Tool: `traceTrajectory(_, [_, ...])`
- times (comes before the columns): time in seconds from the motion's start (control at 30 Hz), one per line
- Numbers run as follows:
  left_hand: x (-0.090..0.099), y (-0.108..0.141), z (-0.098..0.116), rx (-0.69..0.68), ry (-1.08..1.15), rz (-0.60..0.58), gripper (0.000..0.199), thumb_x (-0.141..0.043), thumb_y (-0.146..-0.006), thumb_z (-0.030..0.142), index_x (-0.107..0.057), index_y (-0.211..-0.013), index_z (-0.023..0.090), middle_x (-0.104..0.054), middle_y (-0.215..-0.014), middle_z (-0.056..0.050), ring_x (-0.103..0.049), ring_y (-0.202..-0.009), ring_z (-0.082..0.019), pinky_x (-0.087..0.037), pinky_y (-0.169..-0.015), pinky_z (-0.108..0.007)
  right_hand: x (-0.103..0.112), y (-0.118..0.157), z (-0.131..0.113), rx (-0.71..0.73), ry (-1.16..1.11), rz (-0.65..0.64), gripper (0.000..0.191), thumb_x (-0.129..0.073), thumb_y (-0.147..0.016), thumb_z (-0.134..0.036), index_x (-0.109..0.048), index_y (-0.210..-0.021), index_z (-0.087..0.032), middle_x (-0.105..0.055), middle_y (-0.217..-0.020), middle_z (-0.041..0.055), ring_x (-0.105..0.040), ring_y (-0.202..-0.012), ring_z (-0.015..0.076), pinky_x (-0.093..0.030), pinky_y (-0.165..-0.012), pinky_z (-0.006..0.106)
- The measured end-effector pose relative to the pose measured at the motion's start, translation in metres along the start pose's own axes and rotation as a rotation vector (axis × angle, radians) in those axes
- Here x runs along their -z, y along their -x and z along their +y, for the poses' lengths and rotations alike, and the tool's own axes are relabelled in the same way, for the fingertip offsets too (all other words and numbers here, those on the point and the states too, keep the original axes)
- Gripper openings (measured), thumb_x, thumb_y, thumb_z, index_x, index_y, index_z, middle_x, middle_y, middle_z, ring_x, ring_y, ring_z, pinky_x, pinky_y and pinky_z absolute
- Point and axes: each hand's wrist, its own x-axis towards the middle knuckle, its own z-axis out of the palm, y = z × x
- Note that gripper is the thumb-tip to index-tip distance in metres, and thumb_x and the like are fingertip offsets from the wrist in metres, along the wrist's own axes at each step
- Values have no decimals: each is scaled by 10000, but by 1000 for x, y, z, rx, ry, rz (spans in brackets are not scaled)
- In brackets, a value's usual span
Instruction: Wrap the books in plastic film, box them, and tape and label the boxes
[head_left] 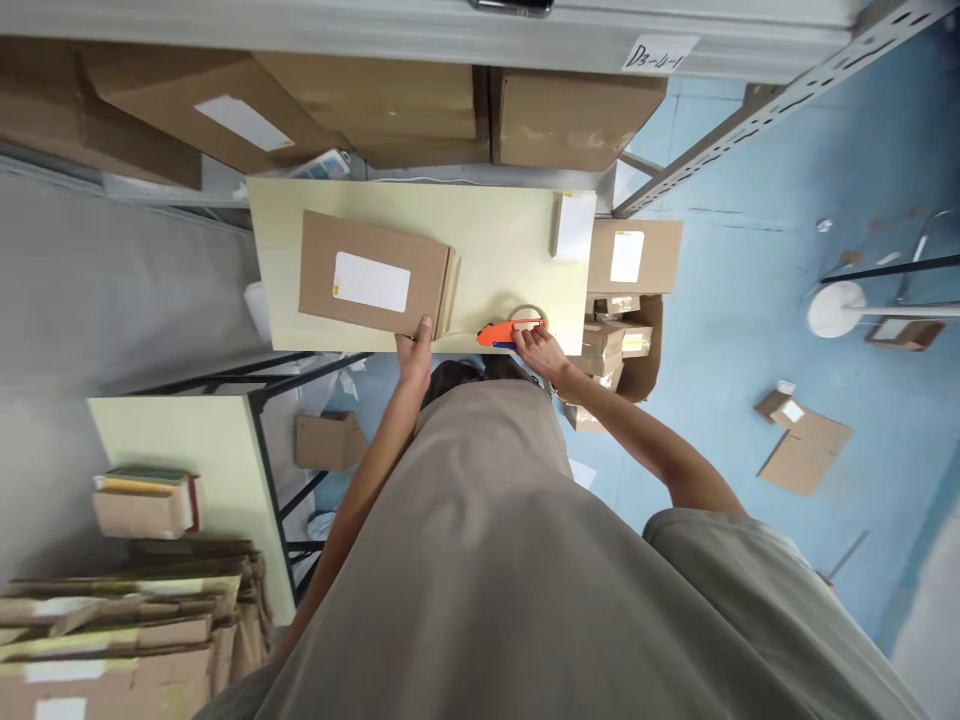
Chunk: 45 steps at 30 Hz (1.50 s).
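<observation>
Well, the counter [495, 230] carries a box [427, 270] on its left half, looking stiff, moderately light and dentable at the corners; the long sides seem the soundest hold. The left hand [416, 355] grips its near right corner, thumb on top. By the near edge, the right hand [541, 352] clasps an orange tool [495, 333], probably light and rigid.

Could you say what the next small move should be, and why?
Probably ease the orange handheld tool toward the white-labelled brown cardboard box: the right hand grips it apart from the box, which the left hand holds at its near edge.
</observation>
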Motion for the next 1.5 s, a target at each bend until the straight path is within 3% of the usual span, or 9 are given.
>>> traceTrajectory(0.17, [-3, 5, 6, 13, -24, 41, 692, -864, -866, 538, -645, -1386, 138, -722, -1408, -187, -598, -1460, -270, -461, -1243, -398, 18, 4, 40, 162, 44, -58, 518, -205, -1057, -48, -551, -1439, 3, -752, -1112, 225, -669, -965, 284, -458, -1036, 416])
traceTrajectory(0.3, [-6, 7, 13, 97, -36, 53, 593, -845, -899, 482, -659, -1362, 163, -718, -1427, -170, -587, -1475, -277, -503, -1212, -401, 38, 15, 99, 26, 110, -18, 536, -217, -1019, -35, -557, -1428, 31, -756, -1128, 287, -701, -949, 287, -475, -998, 431])
traceTrajectory(0.47, [-9, 11, 23, 155, 20, 33, 412, -803, -943, 369, -690, -1292, 184, -699, -1465, -153, -632, -1425, -279, -540, -1182, -415, 73, -40, 139, -82, 115, 52, 477, -240, -1118, -191, -474, -1442, 69, -762, -1068, 305, -717, -927, 292, -486, -988, 463])
traceTrajectory(0.67, [-7, 12, 27, 211, -55, 24, 330, -814, -929, 450, -749, -1121, 190, -780, -1298, -151, -639, -1418, -284, -526, -1198, -421, 114, -159, 105, -4, 162, 138, 477, -287, -1042, -97, -426, -1467, 66, -782, -1072, 252, -751, -935, 310, -504, -993, 481])
traceTrajectory(0.83, [-7, 9, 27, 172, -60, 12, 378, -815, -915, 447, -742, -1200, 210, -757, -1368, -124, -620, -1440, -273, -487, -1233, -427, 131, -197, 97, 156, 245, 171, 525, -279, -1066, -181, -421, -1534, 11, -795, -1079, 193, -759, -945, 301, -528, -991, 463])
traceTrajectory(1.03, [4, 11, 29, 128, -20, -26, 472, -871, -845, 430, -711, -1227, 204, -714, -1443, -128, -588, -1471, -261, -415, -1285, -415, 125, -182, 104, 197, 272, 136, 463, -299, -1062, -156, -501, -1447, 3, -772, -1191, 224, -742, -1113, 321, -515, -1041, 449])
traceTrajectory(1.2, [56, 3, 53, 67, -53, -109, 592, -911, -738, 366, -688, -1264, 212, -718, -1421, -145, -614, -1438, -281, -424, -1268, -439, 109, -146, 94, 285, 208, 144, 472, -259, -1036, -84, -532, -1414, -17, -783, -1132, 205, -746, -1040, 313, -496, -1043, 469])
traceTrajectory(1.37, [104, -39, 115, 76, -209, -225, 741, -865, -600, 204, -701, -1322, 224, -715, -1433, -120, -608, -1444, -325, -411, -1275, -485, 93, -121, 37, 424, 63, -15, 534, -264, -1022, -34, -471, -1513, -1, -776, -1189, 244, -747, -1097, 305, -465, -1049, 480])
traceTrajectory(1.5, [99, -93, 156, 33, -517, -247, 759, -799, -651, 171, -689, -1401, 152, -687, -1465, -175, -531, -1514, -362, -341, -1311, -511, 76, -123, -27, 460, -17, -86, 451, -305, -1040, -44, -535, -1424, 12, -789, -1127, 249, -773, -1029, 290, -492, -967, 441])
